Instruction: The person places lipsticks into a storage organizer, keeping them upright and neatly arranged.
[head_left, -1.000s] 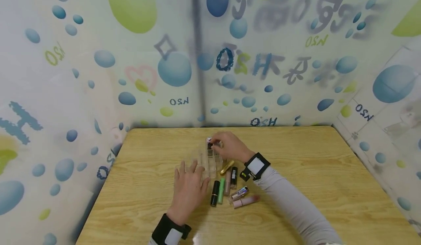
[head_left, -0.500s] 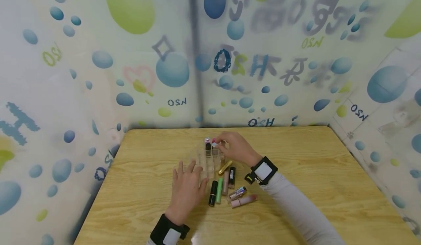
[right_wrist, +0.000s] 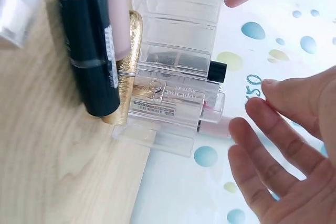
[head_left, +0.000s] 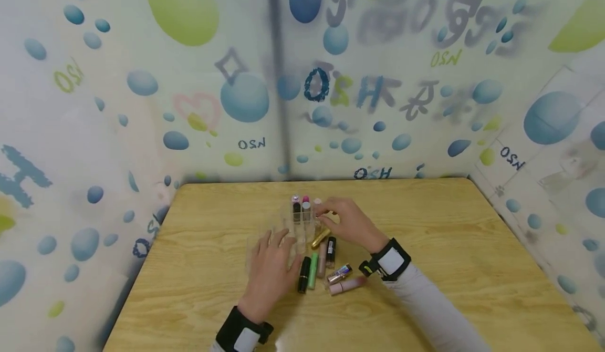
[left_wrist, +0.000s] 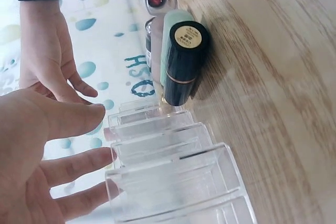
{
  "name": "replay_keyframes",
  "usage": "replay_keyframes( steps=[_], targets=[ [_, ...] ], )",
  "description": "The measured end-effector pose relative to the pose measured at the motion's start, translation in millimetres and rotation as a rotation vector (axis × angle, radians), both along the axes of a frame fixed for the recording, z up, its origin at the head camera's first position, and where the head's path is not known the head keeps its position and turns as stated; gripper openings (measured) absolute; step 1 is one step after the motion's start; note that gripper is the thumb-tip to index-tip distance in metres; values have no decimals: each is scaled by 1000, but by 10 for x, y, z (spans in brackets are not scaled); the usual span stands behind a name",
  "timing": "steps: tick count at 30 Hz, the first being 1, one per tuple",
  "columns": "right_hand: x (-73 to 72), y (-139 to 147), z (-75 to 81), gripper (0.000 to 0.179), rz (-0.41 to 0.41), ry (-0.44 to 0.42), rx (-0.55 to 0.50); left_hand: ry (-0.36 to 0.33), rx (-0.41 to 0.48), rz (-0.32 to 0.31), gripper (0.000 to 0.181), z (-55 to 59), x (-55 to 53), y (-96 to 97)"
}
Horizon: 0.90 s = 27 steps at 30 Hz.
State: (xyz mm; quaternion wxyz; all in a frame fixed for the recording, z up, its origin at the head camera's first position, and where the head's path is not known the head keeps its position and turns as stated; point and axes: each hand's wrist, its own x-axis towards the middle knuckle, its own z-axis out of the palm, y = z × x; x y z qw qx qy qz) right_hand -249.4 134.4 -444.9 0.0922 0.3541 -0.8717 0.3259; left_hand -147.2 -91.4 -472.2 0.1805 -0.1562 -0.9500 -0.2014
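Note:
A clear divided cosmetics organizer (left_wrist: 157,182) stands on the table. My left hand (head_left: 271,276) rests its fingertips along the organizer's edge, fingers nearly straight. My right hand (head_left: 352,223) is at the organizer's far right end with fingers apart and nothing between them. In the right wrist view its fingertips are close to a pale pink tube (right_wrist: 214,128) in the end slot. Beside that tube, a clear labelled tube (right_wrist: 168,98) and a black-ended tube (right_wrist: 216,72) fill neighbouring slots. A gold tube (head_left: 320,238) lies against the organizer's side.
Loose on the table, nearer me, are a black lipstick (head_left: 304,275), a green tube (head_left: 313,270), a mauve tube (head_left: 322,260), another black tube (head_left: 331,252), a shiny silver tube (head_left: 339,274) and a pink tube (head_left: 347,286). A patterned wall (head_left: 350,152) borders the table's back.
My right hand has let go of the white-and-pink tube, which now stands in a back slot, and moved right and slightly nearer. My left hand has stayed at the organizer.

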Motion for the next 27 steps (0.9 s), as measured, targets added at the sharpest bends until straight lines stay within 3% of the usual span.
replay_keyframes(
  steps=[5, 12, 20, 27],
  targets=[
    [103, 82, -81, 13, 18, -18, 6, 22, 28, -47, 37, 19, -5, 38],
    [283, 156, -216, 21, -4, -129, 70, 53, 8, -95, 35, 0, 4, 135],
    [346, 245, -341, 30, 11, -111, 151, 81, 29, -167, 37, -53, 29, 229],
    [340, 285, -443, 37, 80, -75, 205, 94, 48, -209, 32, -81, 54, 278]
  ],
)
